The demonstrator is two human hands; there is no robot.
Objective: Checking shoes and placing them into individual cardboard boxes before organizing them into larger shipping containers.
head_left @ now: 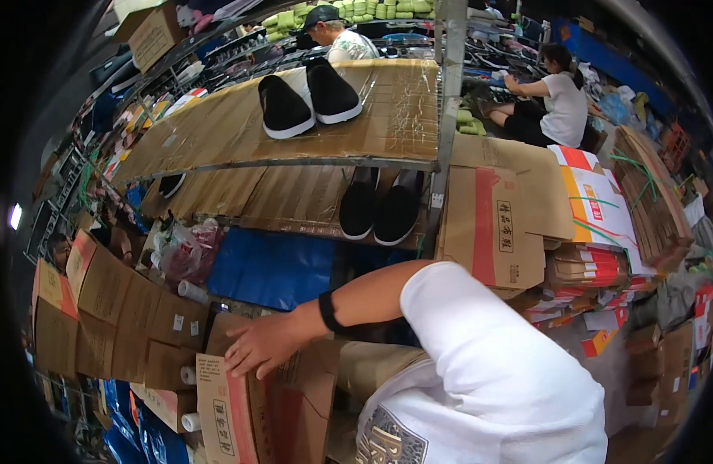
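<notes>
One hand in view: R hand (267, 340), fingers a bit apart, draped over the top edge of a red-striped carton (217, 402), low & left of centre. Thumb side poorly seen, so can't tell if it's clamped. L hand out of view. Step looks like steadying or positioning the carton (my judgement only); next move prob. calls for a firm hold on its edge, w/ the other hand supporting. Its inside is hidden, contents unknown. Further left, row of brown cartons (132, 325), contents not visible either; nearby, clear plastic bag (178, 255) w/ reddish stuff. Beyond, upper shelf (403, 131) w/ black shoes (288, 108), lower shelf (240, 197) w/ more.
</notes>
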